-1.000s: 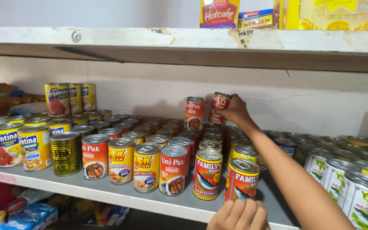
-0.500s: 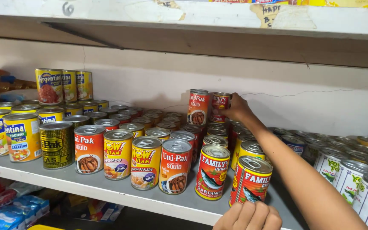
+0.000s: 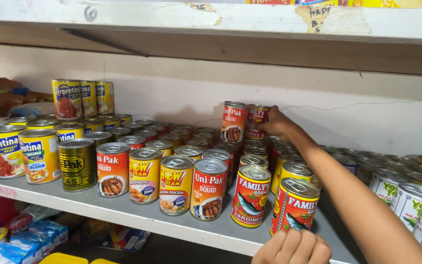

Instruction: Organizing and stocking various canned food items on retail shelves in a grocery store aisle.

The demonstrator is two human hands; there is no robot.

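Two hands: right hand (image 3: 275, 122) grips stacked red can (image 3: 257, 117); left hand (image 3: 293, 247) rests on shelf edge (image 3: 123, 214).

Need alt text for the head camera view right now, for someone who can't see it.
The right hand grips a small red can stacked atop others at the back of a shelf crowded with cans. The left hand rests fisted on the shelf's front edge.

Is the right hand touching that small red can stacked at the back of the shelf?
Touching. The head view shows the right hand wrapped against the red can, no gap.
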